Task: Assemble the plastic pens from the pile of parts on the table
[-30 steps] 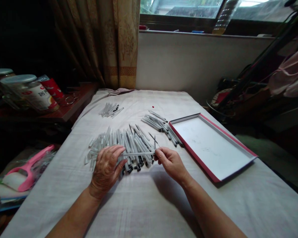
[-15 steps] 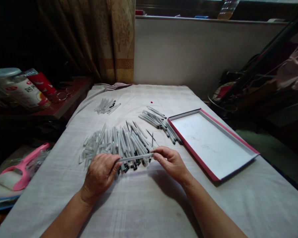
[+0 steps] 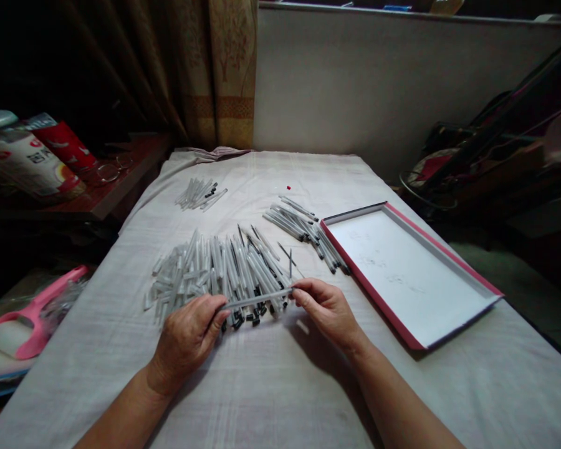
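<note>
A clear pen barrel (image 3: 258,299) stretches between my two hands, low over the near edge of the main pile. My left hand (image 3: 187,337) has thumb and fingers closed on its left end. At the right end, the thumb and fingertips of my right hand (image 3: 330,312) pinch it; a dark tip shows there. Behind them spreads a pile of pen parts (image 3: 224,262): clear barrels, dark refills, black plugs and, to the left, clear caps (image 3: 172,280). A small pale piece (image 3: 302,326) is seen just below my right hand, over its shadow.
A shallow red-edged box lid (image 3: 421,343) lies to the right, beside a group of pens (image 3: 303,227). Another small bunch of pen parts (image 3: 199,193) is at the back left. A tiny red piece (image 3: 288,187) lies on the white cloth (image 3: 262,399). A pink-handled roller (image 3: 37,312) is left of the table.
The view has tipped down slightly. Both hands keep hold of the pen barrel in nearly the same place. A small pale piece now shows below my right hand.
</note>
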A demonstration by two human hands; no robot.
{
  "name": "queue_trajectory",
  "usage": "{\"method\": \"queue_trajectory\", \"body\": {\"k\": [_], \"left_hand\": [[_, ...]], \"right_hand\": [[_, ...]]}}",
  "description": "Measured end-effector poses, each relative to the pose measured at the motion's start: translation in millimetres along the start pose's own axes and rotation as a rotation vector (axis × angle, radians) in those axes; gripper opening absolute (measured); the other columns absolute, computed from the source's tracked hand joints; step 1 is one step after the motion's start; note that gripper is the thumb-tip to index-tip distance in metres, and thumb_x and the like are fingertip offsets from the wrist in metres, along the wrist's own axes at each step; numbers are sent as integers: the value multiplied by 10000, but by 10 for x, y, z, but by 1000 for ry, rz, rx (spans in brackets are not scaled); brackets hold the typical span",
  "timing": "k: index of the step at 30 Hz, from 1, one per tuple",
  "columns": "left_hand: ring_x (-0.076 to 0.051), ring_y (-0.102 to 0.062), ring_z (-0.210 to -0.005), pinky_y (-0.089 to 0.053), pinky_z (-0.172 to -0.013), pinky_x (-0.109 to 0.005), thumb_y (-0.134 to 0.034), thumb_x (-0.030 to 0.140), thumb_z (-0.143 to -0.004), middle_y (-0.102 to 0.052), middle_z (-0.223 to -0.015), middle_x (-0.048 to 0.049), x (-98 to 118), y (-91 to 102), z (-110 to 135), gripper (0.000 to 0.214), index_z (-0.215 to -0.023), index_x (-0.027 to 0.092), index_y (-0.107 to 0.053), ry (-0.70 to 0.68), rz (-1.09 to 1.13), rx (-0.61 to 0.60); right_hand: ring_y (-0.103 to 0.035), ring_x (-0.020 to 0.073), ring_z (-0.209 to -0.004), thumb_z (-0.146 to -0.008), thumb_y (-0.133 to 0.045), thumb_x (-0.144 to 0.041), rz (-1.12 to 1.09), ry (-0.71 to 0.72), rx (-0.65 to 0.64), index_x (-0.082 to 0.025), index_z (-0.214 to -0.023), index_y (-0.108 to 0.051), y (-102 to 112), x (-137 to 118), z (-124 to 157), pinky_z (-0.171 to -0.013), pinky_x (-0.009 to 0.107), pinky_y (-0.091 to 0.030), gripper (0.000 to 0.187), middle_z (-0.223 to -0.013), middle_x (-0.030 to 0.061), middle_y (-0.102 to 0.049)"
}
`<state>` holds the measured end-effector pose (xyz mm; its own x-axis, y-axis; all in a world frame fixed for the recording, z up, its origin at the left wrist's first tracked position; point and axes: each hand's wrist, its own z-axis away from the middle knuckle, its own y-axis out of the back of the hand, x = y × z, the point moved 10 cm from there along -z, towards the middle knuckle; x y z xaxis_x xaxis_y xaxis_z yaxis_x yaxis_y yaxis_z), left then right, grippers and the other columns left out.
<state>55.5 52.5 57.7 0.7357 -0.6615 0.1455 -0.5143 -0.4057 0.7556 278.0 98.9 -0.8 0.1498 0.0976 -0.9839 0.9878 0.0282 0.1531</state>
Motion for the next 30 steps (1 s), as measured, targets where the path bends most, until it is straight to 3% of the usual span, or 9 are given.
{"method": "queue_trajectory", "body": {"k": [4,10,15,20,23,26,28,30], "left_hand": [[-162,-687,-742,-528,-695,-250,-459,306,-1002,-710,-822,-34,-7,-2,2,190,-1031,176,-594,2,-5,-11],[-160,-681,-747,-528,-711,-253,-462,292,-999,-710,-827,-32,9,-13,-15,179,-1027,176,-596,-6,-4,-26],[-161,-680,-745,-528,-704,-254,-462,313,-998,-711,-826,-26,-17,-20,-2,187,-1038,190,-598,8,5,-29],[-156,-677,-718,-525,-676,-251,-482,294,-986,-706,-812,-18,-12,-22,-15,154,-1036,204,-597,11,31,-42],[-156,-673,-702,-518,-652,-252,-480,291,-987,-700,-797,-18,-1,-19,-29,151,-1023,200,-596,10,35,-46],[-155,-669,-692,-516,-649,-254,-469,302,-994,-696,-792,-22,-3,-23,-29,172,-1016,188,-597,10,28,-48],[-158,-671,-703,-516,-657,-257,-468,302,-996,-700,-802,-33,-1,-28,-25,184,-1015,177,-600,4,17,-49],[-160,-671,-708,-515,-660,-256,-469,298,-995,-702,-805,-36,2,-28,-24,185,-1016,173,-604,-3,11,-46]], "right_hand": [[-666,185,-782,-784,-705,-342,-24,-3,0,-209,-999,-756,0,20,-2,-649,284,-518,257,-927,75,-752],[-585,138,-586,-855,-625,-411,-33,-83,-25,-178,-794,-728,-35,115,14,-560,254,-476,262,-655,29,-674],[-636,149,-691,-818,-676,-363,-72,-73,-37,-199,-1044,-711,-44,91,17,-619,259,-511,281,-887,51,-724],[-600,140,-609,-872,-607,-363,-6,-46,-62,-183,-749,-693,-66,25,5,-588,253,-486,235,-655,18,-668],[-605,147,-650,-823,-666,-317,23,-12,-43,-191,-820,-730,-33,2,3,-599,258,-483,142,-736,29,-705],[-632,163,-710,-789,-701,-316,-7,-28,-34,-198,-922,-750,-22,38,2,-615,266,-498,184,-848,50,-735],[-629,158,-684,-808,-679,-346,-44,-67,-47,-194,-935,-747,-47,78,2,-604,267,-502,209,-819,44,-730],[-605,142,-624,-840,-642,-360,-45,-94,-63,-185,-827,-735,-78,96,1,-589,261,-495,199,-713,25,-701]]}}
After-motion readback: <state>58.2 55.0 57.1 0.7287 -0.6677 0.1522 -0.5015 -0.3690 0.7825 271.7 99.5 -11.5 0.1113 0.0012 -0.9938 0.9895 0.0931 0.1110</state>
